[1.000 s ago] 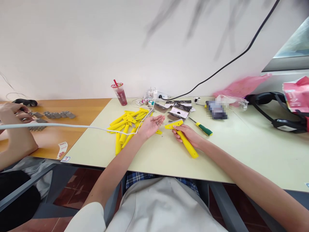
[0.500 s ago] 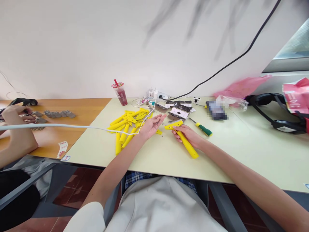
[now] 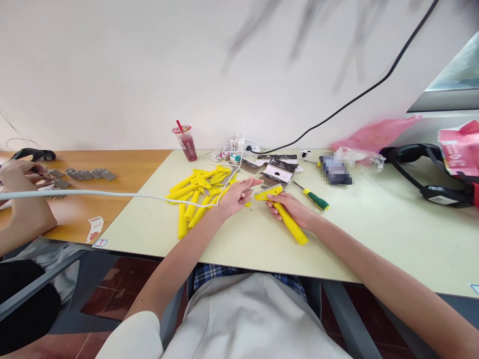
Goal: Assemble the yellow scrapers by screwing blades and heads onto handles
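**Right hand (image 3: 292, 208) grips yellow tool (image 3: 289, 223) over table (image 3: 368, 234)**

Seen from the tool, the wall (image 3: 123, 75) stands at 12 o'clock. On the table, the headset (image 3: 438, 194) is at 3 and the yellow pile (image 3: 192, 204) at 9. The left hand (image 3: 234, 198), also at 9, lies between pile and tool; one finger stretches close to the tool's head, others curl in, and whether they hold anything I cannot tell. The right hand's fingers are wrapped round the tool just below its metal-edged head; the handle runs towards 5. Contact with the table is unclear. The cup (image 3: 188, 148) stands at 10, the open box (image 3: 279, 172) lies at 12, the screwdriver (image 3: 317, 199) at 2.
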The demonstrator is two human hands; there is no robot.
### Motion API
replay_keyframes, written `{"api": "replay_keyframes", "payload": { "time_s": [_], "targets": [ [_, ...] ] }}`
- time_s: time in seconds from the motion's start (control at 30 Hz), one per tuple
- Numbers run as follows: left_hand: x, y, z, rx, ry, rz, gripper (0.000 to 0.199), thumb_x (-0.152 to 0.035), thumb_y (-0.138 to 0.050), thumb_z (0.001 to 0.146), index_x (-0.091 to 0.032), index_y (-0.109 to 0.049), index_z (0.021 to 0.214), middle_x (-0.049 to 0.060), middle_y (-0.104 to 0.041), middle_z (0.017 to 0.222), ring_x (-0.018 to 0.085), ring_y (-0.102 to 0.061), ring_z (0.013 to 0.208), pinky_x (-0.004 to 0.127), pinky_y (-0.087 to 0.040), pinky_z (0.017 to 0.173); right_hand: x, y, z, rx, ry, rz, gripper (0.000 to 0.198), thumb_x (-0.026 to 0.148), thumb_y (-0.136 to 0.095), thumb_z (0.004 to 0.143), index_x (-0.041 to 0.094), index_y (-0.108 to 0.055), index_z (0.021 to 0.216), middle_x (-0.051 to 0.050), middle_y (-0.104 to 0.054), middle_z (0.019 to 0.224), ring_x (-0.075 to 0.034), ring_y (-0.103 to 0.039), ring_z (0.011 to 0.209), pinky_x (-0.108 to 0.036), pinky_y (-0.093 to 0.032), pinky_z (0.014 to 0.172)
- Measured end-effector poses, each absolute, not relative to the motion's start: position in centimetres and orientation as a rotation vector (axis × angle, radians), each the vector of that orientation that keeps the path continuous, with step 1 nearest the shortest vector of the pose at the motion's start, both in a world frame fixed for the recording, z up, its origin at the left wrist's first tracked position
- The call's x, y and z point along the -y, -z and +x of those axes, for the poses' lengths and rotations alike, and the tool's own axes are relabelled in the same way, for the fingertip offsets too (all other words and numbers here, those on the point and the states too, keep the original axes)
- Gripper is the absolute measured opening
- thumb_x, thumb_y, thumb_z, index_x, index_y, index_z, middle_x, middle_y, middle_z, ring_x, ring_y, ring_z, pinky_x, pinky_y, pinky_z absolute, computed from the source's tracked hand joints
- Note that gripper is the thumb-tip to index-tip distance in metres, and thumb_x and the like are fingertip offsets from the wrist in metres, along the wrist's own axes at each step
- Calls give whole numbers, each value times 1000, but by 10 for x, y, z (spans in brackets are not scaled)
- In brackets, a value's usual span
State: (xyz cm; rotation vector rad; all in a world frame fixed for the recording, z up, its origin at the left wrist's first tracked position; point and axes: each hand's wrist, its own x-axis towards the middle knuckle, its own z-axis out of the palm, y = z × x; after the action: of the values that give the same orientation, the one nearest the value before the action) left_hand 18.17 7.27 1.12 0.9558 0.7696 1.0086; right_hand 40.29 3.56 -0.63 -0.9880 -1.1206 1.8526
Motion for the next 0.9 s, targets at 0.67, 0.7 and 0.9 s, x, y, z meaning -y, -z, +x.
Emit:
{"api": "replay_keyframes", "payload": {
  "time_s": [0.67,0.7,0.9],
  "targets": [
    [-60,-14,188,-1026,-846,1611,49,-62,-96,70,-18,-80,82,0,-60,70,14,-47,71,29,-34,66,-21,7,394,1309,-2025,-969,40,54,-88,89,21,-67,81,1,-59,63,-11,-47,46,-23,-39,35],
    [-60,-14,188,-1026,-840,1616,48,-62,-96,69,-17,-80,81,-1,-57,69,14,-45,70,29,-33,65,-20,7,394,1321,-2040,-969,40,54,-86,90,21,-67,81,1,-59,61,-10,-46,43,-23,-39,34],
    [-60,-16,188,-1014,-811,1587,49,-59,-98,67,-16,-80,84,-3,-52,71,13,-41,72,28,-31,67,-22,6,395,1377,-2062,-955,41,55,-82,94,20,-66,80,2,-60,58,-10,-49,38,-22,-43,31]
  ]
}}
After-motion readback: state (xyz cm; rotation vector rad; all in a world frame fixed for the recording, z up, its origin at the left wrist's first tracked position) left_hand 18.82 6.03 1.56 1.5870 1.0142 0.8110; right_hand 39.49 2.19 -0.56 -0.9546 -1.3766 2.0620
